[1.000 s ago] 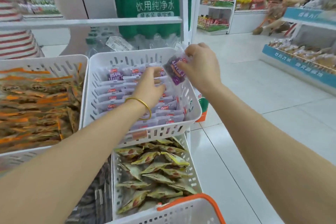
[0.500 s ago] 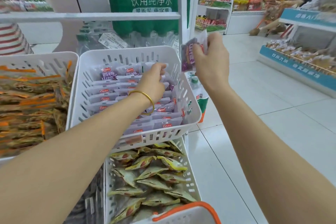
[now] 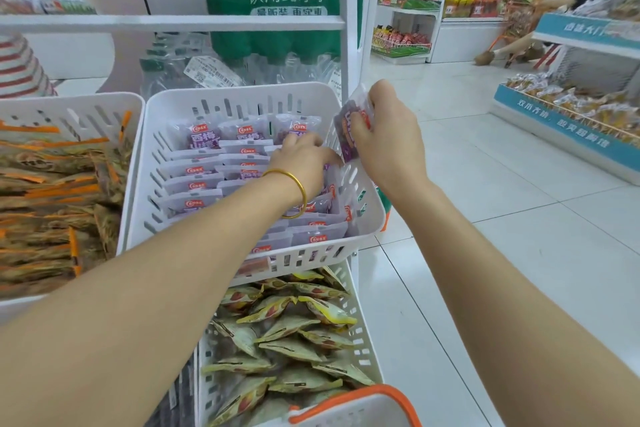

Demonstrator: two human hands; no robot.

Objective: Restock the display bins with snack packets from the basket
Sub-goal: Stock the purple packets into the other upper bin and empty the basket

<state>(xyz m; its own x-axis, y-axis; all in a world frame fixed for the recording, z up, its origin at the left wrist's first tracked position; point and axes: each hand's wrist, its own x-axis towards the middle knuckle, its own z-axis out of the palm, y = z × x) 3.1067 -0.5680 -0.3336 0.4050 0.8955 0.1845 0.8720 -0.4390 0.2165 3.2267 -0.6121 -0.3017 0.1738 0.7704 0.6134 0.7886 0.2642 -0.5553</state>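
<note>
Purple plastic snack packet (image 3: 349, 135) is in my right hand (image 3: 388, 139), thumb and fingers clamped on its upper right edge. It stands on end, long axis near vertical, top tipped a little away from me and printed face turned left. It hangs right at the right wall of the white slotted plastic bin (image 3: 242, 97), toward the far corner, with its lower end about level with the rim.

The open spot lies down and left of the packet, inside the bin. My left hand (image 3: 304, 163) is nearer that spot. It sits in the right-hand column of the stacked purple packets (image 3: 204, 172), fingers bent down among them. I can't tell whether they pinch one or only push the row aside. The left fingertips are just beside the packet's bottom edge; whether they touch it is not clear. There is a gold bangle (image 3: 294, 192) on the left wrist.

My judgement: the next move is a short drop leftward, keeping the packet upright so it slides in edge-first behind the row. The risk is snagging it on the rim.

Below is a lower white bin of yellow-green packets (image 3: 287, 333). The white basket with orange rim (image 3: 367, 402) is at the bottom edge, near me. A neighbouring bin of brown-orange packets (image 3: 52, 184) is on the left.
</note>
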